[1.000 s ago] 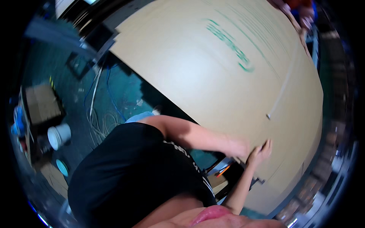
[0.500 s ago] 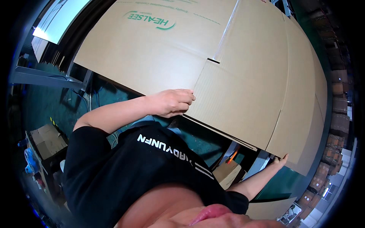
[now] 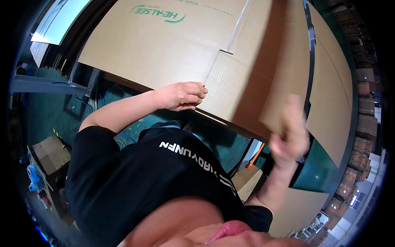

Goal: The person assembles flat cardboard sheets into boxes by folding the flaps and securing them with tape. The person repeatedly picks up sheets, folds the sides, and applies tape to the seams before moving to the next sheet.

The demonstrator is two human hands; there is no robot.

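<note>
Resting at the near edge of the large cardboard sheet (image 3: 144, 49), the left hand (image 3: 181, 96) in the head view has its fingers curled; whether they grip is hidden. The right hand (image 3: 291, 133) is smeared by motion beside a raised flap (image 3: 284, 78), also blurred, so its finger state cannot be told. The sheet spreads before the person, its far edge cut off. Right of the flap runs a dark strip (image 3: 311, 49); green floor (image 3: 217, 144) separates the near edge from the black shirt (image 3: 144, 177).
</note>
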